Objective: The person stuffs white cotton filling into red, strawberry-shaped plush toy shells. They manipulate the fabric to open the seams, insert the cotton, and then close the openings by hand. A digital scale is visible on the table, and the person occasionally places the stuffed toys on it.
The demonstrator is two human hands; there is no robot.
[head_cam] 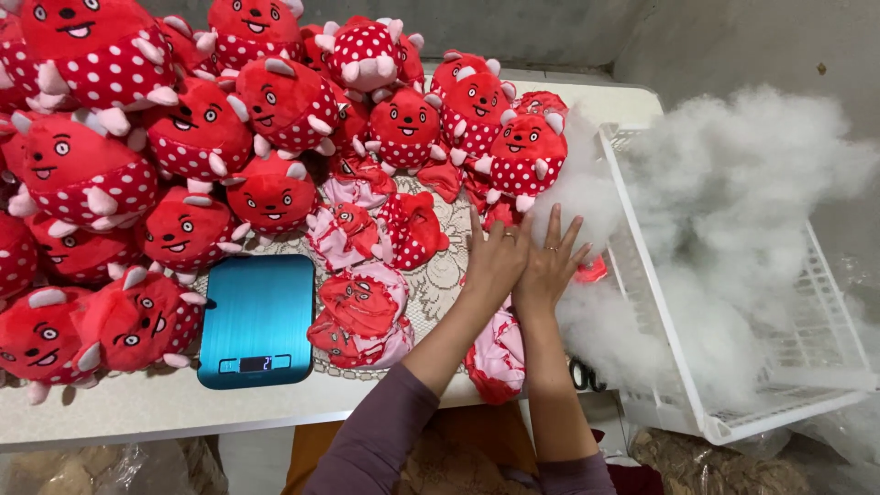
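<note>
Now both hands lie flat with fingers spread, clenching nothing: the left hand (495, 261) and right hand (550, 266) press side by side on the white stuffing (587, 206) spilling from the white basket (642, 266) at three o'clock. To gather well, curl the fingers under a loose tuft. An unstuffed red toy skin (497, 353) waits at six o'clock on the counter (137, 412).

The scale (256, 321) readout is too small to tell. Stuffed toys (55, 183) at the tabletop's left edge are cut off; white stuffing (733, 183) hides the crate (660, 302) bottom.
</note>
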